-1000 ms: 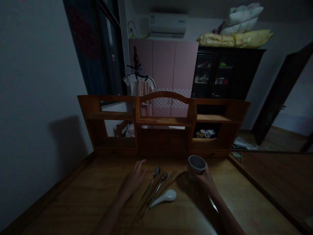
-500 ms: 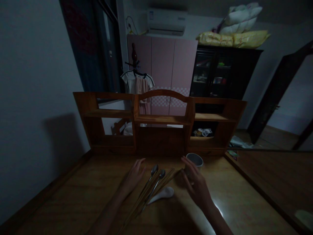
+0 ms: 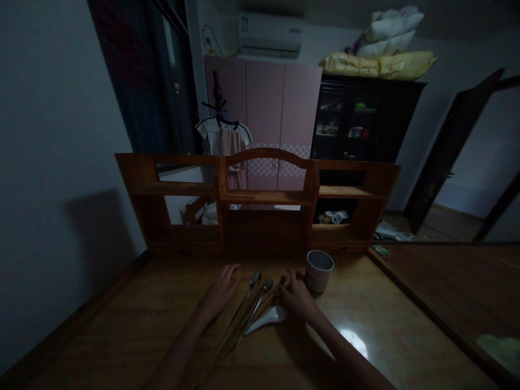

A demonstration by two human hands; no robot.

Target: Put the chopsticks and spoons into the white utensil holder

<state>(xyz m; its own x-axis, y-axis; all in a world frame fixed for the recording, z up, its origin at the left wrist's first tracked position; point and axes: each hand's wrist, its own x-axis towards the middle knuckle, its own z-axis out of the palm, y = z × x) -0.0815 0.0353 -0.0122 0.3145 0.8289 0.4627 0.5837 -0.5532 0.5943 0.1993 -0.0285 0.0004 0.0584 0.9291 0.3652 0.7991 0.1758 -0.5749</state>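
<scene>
On the wooden desk lie two metal spoons point(image 3: 267, 286), several thin chopsticks point(image 3: 222, 341) and a white soup spoon point(image 3: 268, 318), loosely bunched and slanting the same way. My left hand point(image 3: 222, 288) rests on the desk left of the bunch, fingers apart and holding nothing. Just to the right, my right hand point(image 3: 297, 295) is low by the far ends of the chopsticks, its fingers bent and apart; whether they touch the sticks I cannot tell. A grey metal cup point(image 3: 319, 275) stands upright right beyond that hand.
A wooden shelf unit point(image 3: 264, 197) stands along the desk's far edge. The raised desk border point(image 3: 422, 303) runs down the right side, and a wall point(image 3: 49, 216) is close on the left. A bright reflection lies on the desktop near my right forearm.
My right hand has moved left and down from in front of the cup to the chopsticks' far ends, uncovering the cup. My left hand stays nearly still. The view has shifted slightly.
</scene>
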